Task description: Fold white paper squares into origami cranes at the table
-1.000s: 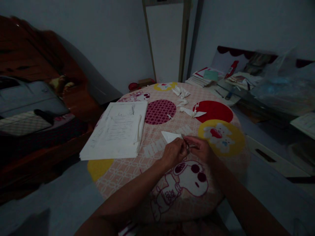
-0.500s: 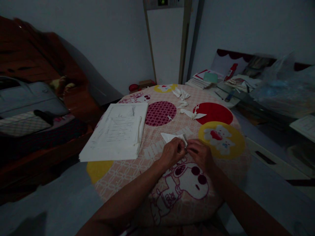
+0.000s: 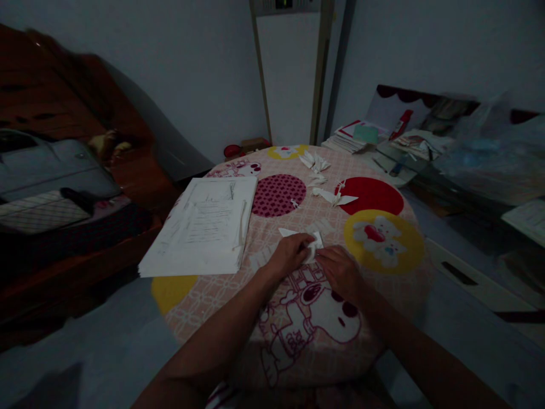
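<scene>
A small piece of folded white paper lies low over the patterned tablecloth, between my two hands. My left hand is closed on its left part, and a pointed white corner sticks out beyond the knuckles. With fingers bent together, my right hand pinches the paper's near right edge. The fingertips partly hide the folds. Farther back on the cloth lie several folded paper shapes with pointed wings, like paper cranes; another winged one is near the far edge.
A stack of written paper sheets lies on the left of the round table. To the right, a side table carries papers, a red bottle and a clear plastic bag. A wooden bench with a grey bag stands left.
My right hand has shifted a little left and lower. My left hand has moved slightly left, and more of the paper's folded part now shows between the hands.
</scene>
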Action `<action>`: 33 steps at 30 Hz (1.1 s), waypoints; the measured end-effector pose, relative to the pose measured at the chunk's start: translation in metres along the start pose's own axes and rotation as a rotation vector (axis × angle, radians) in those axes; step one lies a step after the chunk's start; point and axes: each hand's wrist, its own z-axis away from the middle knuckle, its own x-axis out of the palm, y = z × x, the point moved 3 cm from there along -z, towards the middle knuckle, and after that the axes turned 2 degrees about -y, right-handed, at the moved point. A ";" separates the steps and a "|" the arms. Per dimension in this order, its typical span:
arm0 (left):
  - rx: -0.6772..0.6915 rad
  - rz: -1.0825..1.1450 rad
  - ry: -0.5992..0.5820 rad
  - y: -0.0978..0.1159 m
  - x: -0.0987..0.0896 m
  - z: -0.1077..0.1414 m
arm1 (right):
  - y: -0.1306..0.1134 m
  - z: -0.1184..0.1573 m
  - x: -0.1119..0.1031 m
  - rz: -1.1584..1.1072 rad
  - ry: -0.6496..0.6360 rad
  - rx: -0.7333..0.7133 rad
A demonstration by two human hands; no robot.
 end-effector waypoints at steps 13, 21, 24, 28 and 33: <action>0.175 -0.065 0.008 -0.027 -0.016 -0.005 | 0.004 0.004 0.001 -0.085 -0.068 -0.012; 0.185 -0.040 0.025 -0.032 -0.016 -0.008 | -0.007 0.000 0.003 0.028 -0.177 -0.020; 0.194 -0.023 0.033 -0.033 -0.018 -0.009 | -0.011 -0.002 0.004 0.063 -0.204 -0.029; 0.197 -0.034 0.017 -0.034 -0.020 -0.010 | -0.013 -0.005 0.006 0.050 -0.241 -0.031; 0.175 -0.005 -0.020 -0.035 -0.024 -0.013 | -0.013 -0.011 0.008 0.029 -0.263 -0.035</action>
